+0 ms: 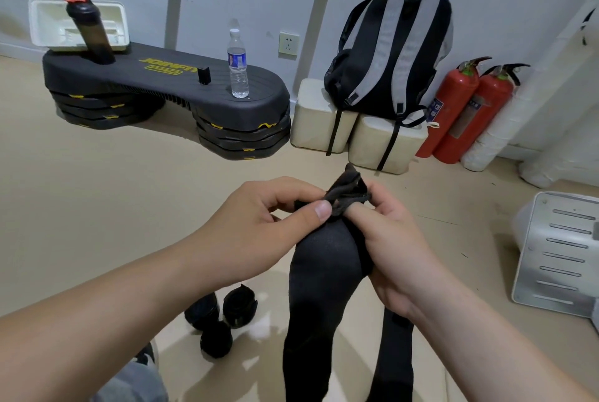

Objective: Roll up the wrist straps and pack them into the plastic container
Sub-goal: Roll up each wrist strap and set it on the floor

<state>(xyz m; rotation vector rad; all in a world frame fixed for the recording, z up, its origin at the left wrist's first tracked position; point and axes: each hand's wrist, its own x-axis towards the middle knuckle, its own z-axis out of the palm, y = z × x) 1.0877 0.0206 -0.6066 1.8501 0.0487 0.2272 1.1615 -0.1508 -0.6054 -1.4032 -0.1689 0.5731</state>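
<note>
At centre frame, left grip (259, 226) from nine o'clock and right grip (395, 239) from three pinch the bunched end of the wrist strap (324, 259) — three rolled straps (220, 317) lie on the floor (97, 207) at seven.

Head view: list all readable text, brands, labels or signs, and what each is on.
"JOINFIT": yellow, on top of the black step platform.
Boxed yellow mark just below it: too blurred to read.
Water bottle: blue label, too small to read.
Left fire extinguisher and right fire extinguisher: labels blurred, unreadable.
Nothing else readable.
</note>
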